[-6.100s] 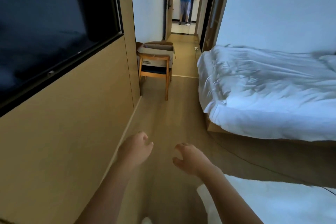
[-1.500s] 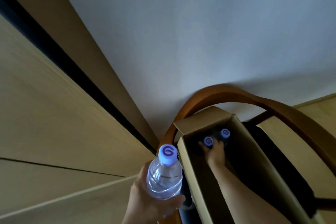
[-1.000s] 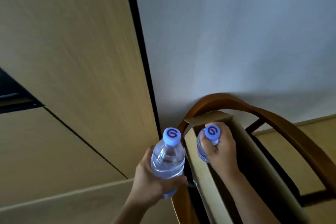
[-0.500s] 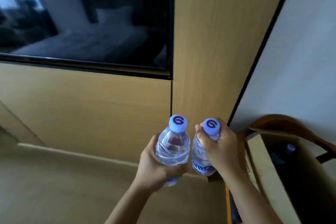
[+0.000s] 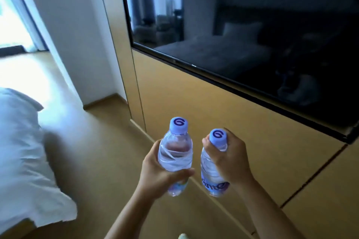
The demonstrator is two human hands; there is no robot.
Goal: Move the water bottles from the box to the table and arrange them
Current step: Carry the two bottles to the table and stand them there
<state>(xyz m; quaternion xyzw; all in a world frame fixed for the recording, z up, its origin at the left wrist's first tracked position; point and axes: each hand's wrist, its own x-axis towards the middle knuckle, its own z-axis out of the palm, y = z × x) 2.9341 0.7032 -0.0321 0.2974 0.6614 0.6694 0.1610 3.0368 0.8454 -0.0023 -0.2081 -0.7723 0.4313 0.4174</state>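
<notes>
From my head camera, my left hand (image 5: pixel 155 169) is wrapped around the body of one water bottle (image 5: pixel 175 153), and my right hand (image 5: pixel 229 159) is clamped over the shoulder of a second bottle (image 5: pixel 213 172). Both are upright, close together, above the floor (image 5: pixel 97 141) between bed (image 5: pixel 23 151) and wall panel (image 5: pixel 242 122). I judge this the carrying step; no bench shows, so next I must find it and set both down.

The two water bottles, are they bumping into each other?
Apart. The head view shows a strip of floor between the left bottle in the left hand and the right bottle in the right hand.
</notes>
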